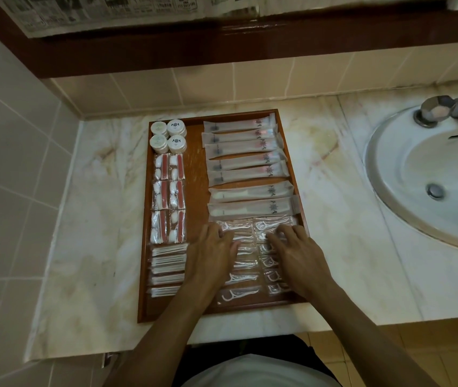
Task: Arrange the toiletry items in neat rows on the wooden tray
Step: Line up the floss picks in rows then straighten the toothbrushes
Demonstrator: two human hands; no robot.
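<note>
Both hands on floss-pick packets (246, 263) at 5 o'clock of wooden tray (194, 174): left hand (211, 251), right hand (296, 251) pressing with relaxed fingers, gripping nothing | nudge packets square under toothbrush sleeves (246, 160) | room: bare central strip; right rim tight; sink (417, 174) at 3 o'clock.
</note>
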